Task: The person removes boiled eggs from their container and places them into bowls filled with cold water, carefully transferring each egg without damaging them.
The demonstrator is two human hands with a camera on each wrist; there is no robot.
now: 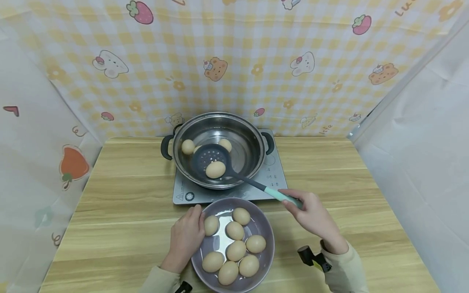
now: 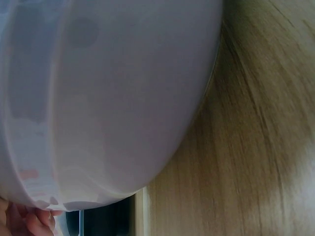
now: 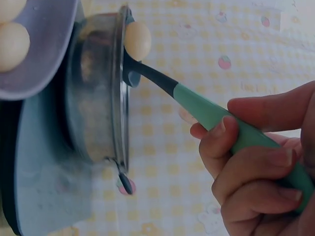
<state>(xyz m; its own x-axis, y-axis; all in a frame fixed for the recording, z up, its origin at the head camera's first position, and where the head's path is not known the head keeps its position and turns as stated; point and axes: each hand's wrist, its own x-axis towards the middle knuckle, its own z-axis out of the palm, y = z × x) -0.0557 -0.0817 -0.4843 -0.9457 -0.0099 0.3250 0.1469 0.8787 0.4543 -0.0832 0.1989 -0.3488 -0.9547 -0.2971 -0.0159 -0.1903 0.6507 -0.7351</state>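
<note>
My right hand (image 1: 315,217) grips the mint-green handle of a dark grey skimmer (image 1: 253,182), fingers wrapped round it in the right wrist view. One brown egg (image 1: 215,169) lies in its perforated bowl, which is held above the steel pot (image 1: 253,162) at rim height. Inside the pot, an egg (image 1: 188,147) at the left and another egg (image 1: 225,144) show past the skimmer; a further one is mostly hidden behind it. My left hand (image 1: 186,236) holds the left rim of a purple-grey bowl (image 1: 269,244) containing several eggs (image 1: 236,250).
The pot, with two black side handles (image 1: 166,147), stands on a flat induction cooker (image 1: 272,185), directly behind the bowl. All of it is on a wood-grain table (image 1: 121,215). A checked cloth (image 1: 234,49) hangs at the back, with pale sheets on both sides.
</note>
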